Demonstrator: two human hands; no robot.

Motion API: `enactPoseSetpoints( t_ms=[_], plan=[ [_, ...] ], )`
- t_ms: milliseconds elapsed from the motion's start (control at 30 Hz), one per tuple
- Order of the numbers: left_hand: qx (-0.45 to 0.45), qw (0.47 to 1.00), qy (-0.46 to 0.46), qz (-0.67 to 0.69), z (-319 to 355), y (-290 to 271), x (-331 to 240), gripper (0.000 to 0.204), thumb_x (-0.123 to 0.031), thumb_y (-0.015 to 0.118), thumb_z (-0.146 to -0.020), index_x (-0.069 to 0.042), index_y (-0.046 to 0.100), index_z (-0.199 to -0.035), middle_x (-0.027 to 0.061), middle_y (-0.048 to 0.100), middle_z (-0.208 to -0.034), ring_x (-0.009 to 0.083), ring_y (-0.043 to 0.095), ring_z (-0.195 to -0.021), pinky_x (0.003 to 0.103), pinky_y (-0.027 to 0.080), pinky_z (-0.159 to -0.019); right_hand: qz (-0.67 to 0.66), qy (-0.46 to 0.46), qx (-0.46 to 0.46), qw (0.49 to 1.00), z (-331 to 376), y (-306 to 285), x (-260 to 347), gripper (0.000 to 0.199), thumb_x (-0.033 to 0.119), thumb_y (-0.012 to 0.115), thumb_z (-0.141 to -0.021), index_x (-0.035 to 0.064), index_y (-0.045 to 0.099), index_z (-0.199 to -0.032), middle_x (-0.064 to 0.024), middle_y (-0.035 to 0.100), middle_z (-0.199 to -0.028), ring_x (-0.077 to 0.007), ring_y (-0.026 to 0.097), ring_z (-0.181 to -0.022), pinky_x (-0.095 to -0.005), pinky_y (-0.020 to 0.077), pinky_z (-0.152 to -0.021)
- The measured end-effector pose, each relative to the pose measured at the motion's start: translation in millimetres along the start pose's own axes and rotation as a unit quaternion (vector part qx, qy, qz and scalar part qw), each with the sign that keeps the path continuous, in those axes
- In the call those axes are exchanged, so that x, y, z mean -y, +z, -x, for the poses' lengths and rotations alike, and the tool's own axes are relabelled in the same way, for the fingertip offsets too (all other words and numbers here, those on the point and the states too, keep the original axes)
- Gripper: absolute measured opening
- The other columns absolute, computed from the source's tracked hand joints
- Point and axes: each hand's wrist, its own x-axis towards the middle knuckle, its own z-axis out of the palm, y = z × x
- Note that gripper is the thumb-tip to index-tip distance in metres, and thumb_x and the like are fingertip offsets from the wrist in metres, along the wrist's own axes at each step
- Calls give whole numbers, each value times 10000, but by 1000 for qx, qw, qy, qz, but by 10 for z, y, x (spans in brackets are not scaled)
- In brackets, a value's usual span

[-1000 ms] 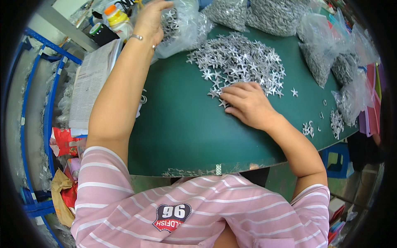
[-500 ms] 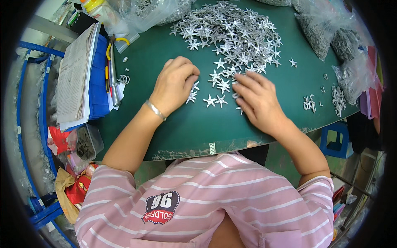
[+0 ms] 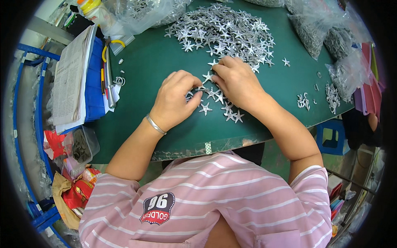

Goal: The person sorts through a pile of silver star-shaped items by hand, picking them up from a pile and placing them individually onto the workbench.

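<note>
In the middle of the frame, the left hand has its grip pinched, thumb against fingers, on a silver star. The right hand curls beside it, though its fingertips are too hidden to tell whether its grip holds anything. Loose stars lie below the hands on the green surface, the big pile at upper centre.
</note>
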Motion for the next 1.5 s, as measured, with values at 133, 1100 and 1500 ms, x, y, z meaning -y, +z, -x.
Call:
enactPoseSetpoints(
  t_ms=[133, 1100, 1500],
  plan=[
    [-41, 991, -127, 5, 9, -137, 117, 166, -87, 761, -747, -13, 655, -851, 40, 546, -711, 126, 499, -613, 261, 422, -567, -25, 47, 86, 995, -72, -70, 34, 82, 78, 661, -745, 39, 639, -814, -137, 604, -868, -333, 591, -839, -435, 482, -752],
    [58, 991, -80, 95, 80, -43, 11, 119, -27, 726, -766, 8, 654, -854, 52, 572, -783, 115, 535, -625, 237, 438, -585, -309, 246, -272, 878, 1032, -470, -149, 111, -80, 613, -781, 23, 651, -799, -41, 663, -905, -117, 612, -835, -237, 496, -748],
    [158, 982, 97, 12, 46, -15, -87, 260, -71, 779, -666, -63, 659, -897, 77, 560, -927, 264, 535, -868, 346, 436, -770, 118, 210, -230, 943, 1334, -704, -545, 105, 22, 677, -764, 45, 683, -866, -100, 654, -928, -290, 584, -876, -391, 453, -810]
  ],
)
